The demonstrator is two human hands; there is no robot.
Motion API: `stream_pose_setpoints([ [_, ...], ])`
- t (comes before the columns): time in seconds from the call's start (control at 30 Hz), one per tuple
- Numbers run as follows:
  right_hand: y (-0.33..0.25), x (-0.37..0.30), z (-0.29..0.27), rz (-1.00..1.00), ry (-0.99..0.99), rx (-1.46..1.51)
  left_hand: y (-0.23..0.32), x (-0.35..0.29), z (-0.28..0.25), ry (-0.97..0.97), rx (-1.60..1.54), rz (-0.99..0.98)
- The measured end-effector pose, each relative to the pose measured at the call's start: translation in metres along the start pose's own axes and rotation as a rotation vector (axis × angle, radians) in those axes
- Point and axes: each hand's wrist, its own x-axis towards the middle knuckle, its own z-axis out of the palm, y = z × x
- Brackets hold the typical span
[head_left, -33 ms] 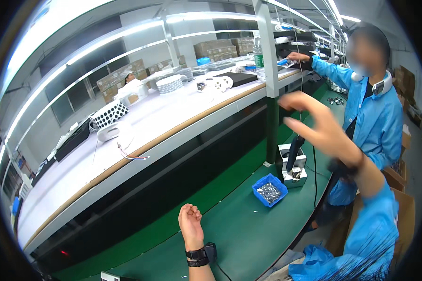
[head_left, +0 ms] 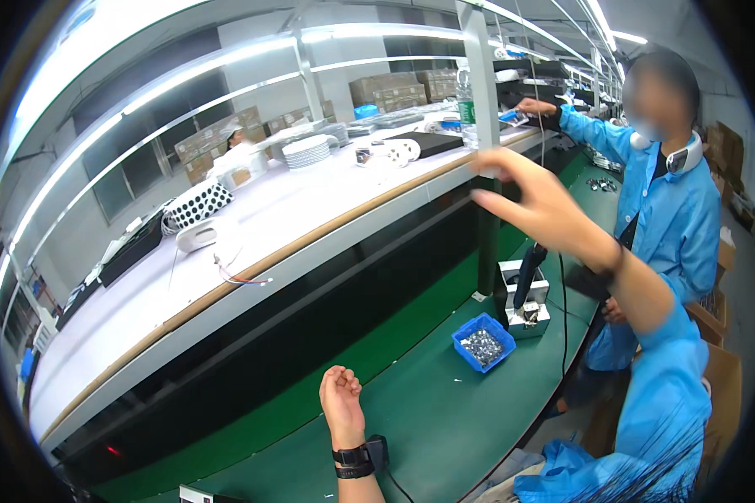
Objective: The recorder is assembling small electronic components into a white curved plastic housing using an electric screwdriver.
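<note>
My left hand [head_left: 342,407] is held over the green bench [head_left: 419,401], palm up, its fingers loosely curled in with nothing visible in them. A black strap with a small box [head_left: 362,458] and a cord is round that wrist. My right hand [head_left: 535,201] is raised in front of the shelf post, thumb and fingers spread apart and nothing between them. Below it on the bench stands a metal fixture [head_left: 524,318] with a black handheld tool [head_left: 527,277] upright in it. Beside the fixture sits a blue bin [head_left: 484,342] of small metal parts.
A white raised shelf [head_left: 310,197] runs along the left, with a cable [head_left: 242,279], a polka-dot item [head_left: 198,207], stacked white discs [head_left: 308,152] and a bottle [head_left: 466,101]. A co-worker in a blue smock [head_left: 671,210] stands at right, reaching over the shelf. Another person [head_left: 235,155] is beyond it.
My right hand has shifted left and slightly up, thumb and fingers still apart. My left hand has stayed put.
</note>
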Motion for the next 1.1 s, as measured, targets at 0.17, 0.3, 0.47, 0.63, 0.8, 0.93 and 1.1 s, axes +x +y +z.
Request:
stream_pose_setpoints([
  [0.17,0.138,0.174,0.109,0.104,-0.120,-0.276,0.000,-0.004,0.010,-0.004,0.026,0.018],
  [0.3,0.159,0.207,0.150,0.188,-0.265,-0.357,0.011,-0.012,0.017,-0.012,0.042,0.052],
  [0.47,0.131,0.199,0.168,0.072,-0.320,-0.340,0.023,-0.007,0.009,0.022,0.045,0.072],
  [0.63,0.132,0.195,0.159,-0.200,-0.200,-0.357,0.024,-0.006,0.012,0.031,0.038,0.078],
  [0.8,0.172,0.220,0.164,0.142,-0.252,-0.232,0.026,-0.007,0.011,-0.010,-0.008,0.109],
  [0.93,0.154,0.208,0.172,0.263,-0.256,-0.625,0.036,-0.014,0.013,0.002,0.007,0.143],
  [1.1,0.103,0.207,0.182,-0.085,-0.025,-0.593,0.040,-0.012,0.014,-0.005,0.008,0.159],
])
